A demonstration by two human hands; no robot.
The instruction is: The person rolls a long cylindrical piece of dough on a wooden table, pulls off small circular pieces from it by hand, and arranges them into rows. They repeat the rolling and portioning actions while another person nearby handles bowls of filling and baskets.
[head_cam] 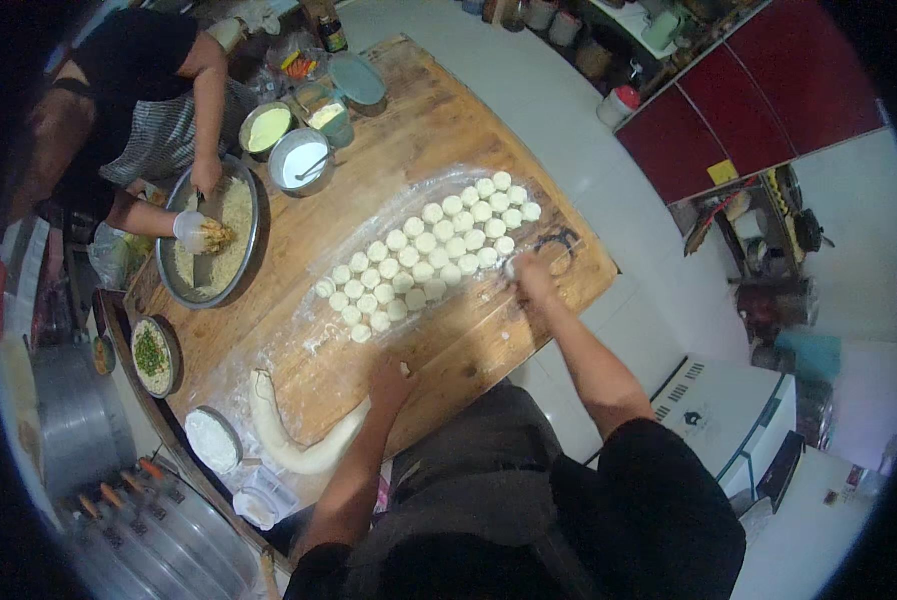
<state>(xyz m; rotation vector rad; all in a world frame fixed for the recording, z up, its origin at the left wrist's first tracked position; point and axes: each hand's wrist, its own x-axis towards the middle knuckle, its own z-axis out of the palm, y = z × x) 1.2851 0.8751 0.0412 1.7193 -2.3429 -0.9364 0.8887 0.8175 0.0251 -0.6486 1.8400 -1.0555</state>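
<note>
Several rows of small round dough pieces (426,243) cover the floured middle of the wooden table (448,112). At the right end of the rows, my right hand (534,279) is low over the tabletop, with a small white piece of dough (510,268) at its fingertips. My left hand (390,382) is near the table's front edge, below the rows; its fingers are blurred, and a small pale spot shows by the thumb. A thick, curved rope of dough (291,442) lies to the left, its right end partly hidden by my left forearm.
Across the table, another person's hands (206,180) work in a large metal basin (257,225) of shredded food. Bowls of white powder (302,161) and chopped greens (150,352) stand along the table. A dark ring-shaped tool (557,244) lies near the right corner. Stacked metal trays (170,540) stand lower left.
</note>
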